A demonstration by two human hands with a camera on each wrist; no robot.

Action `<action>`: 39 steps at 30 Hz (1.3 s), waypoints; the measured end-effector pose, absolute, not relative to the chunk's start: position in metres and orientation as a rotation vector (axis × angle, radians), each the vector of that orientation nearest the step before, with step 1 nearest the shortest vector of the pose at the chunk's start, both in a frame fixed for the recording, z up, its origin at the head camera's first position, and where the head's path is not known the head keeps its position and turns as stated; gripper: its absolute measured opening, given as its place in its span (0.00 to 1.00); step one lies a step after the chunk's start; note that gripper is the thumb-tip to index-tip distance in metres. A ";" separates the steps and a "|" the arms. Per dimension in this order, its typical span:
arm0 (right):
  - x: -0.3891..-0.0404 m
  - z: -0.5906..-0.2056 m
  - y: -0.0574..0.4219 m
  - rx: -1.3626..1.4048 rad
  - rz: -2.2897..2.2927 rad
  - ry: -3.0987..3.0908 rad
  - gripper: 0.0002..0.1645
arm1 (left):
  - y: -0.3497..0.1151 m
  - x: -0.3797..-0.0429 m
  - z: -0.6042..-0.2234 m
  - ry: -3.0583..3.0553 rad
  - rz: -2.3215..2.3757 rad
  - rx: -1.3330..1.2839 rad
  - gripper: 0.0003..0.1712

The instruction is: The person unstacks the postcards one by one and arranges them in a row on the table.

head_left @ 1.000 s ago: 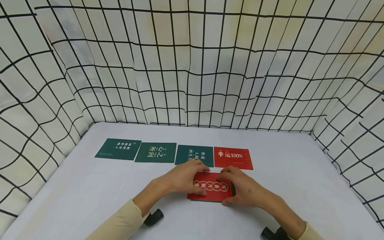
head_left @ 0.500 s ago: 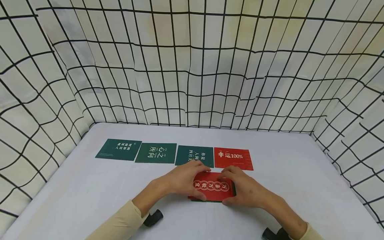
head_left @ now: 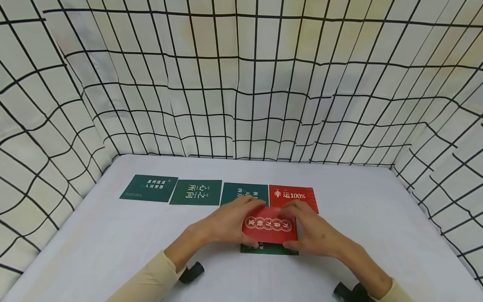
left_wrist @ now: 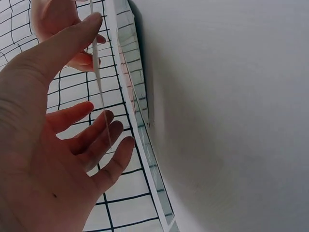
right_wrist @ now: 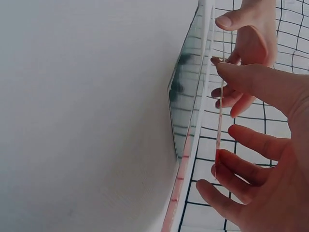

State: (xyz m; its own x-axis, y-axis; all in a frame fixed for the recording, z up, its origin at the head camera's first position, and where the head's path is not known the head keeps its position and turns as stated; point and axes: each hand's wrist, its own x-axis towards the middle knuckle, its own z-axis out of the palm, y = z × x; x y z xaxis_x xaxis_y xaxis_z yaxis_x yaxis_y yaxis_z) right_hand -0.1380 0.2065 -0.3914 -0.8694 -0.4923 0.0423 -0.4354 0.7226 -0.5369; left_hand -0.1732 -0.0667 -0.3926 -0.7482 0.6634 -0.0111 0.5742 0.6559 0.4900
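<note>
A red card [head_left: 268, 228] with white Chinese characters in a chain of rings is held level between both hands, raised above the table. My left hand [head_left: 232, 220] grips its left edge, thumb at the near side and fingers at the far side. At the right edge my right hand [head_left: 317, 230] grips it the same way. Seen edge-on in the left wrist view, the card [left_wrist: 99, 79] is a thin line between thumb and fingers. Under it a dark green card [head_left: 269, 249] lies on the table, mostly covered by the red one in the head view.
Along the back lies a row of cards: a dark green card [head_left: 149, 188], a second green card [head_left: 196, 192], a third green card [head_left: 230, 191] partly behind my left hand, and a red card [head_left: 302, 199]. Black-lined white netting [head_left: 241, 105] encloses the white table [head_left: 377, 218].
Both hands have lifted the red card off the table and slightly away from me. The green card beneath it now shows along its near edge. The back row has stayed put.
</note>
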 end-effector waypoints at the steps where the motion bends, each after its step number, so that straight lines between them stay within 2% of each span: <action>1: -0.138 -0.391 0.208 -0.767 -0.841 2.829 0.47 | -0.066 -0.174 -0.392 2.688 0.708 1.017 0.57; 14: -0.144 -0.385 0.219 -0.740 -0.908 2.917 0.48 | -0.052 -0.191 -0.385 2.725 0.823 1.049 0.53; 27: -0.149 -0.382 0.219 -0.346 -1.098 2.991 0.60 | -0.043 -0.204 -0.383 2.727 0.903 1.060 0.50; 34: -0.150 -0.377 0.221 -0.096 -1.224 2.885 0.53 | -0.038 -0.207 -0.386 2.747 0.896 1.050 0.51; 39: -0.154 -0.378 0.223 -0.023 -1.397 2.728 0.48 | -0.032 -0.208 -0.387 2.765 0.889 1.052 0.51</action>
State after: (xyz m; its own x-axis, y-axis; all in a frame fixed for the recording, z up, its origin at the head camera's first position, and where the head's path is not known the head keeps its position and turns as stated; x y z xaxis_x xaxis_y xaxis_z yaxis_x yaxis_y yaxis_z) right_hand -0.1535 0.2234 -0.3783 -0.9969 -0.0481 -0.0615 0.0219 0.5847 -0.8109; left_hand -0.2079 -0.0325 -0.3874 -0.7668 0.6243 0.1495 0.5944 0.6025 0.5325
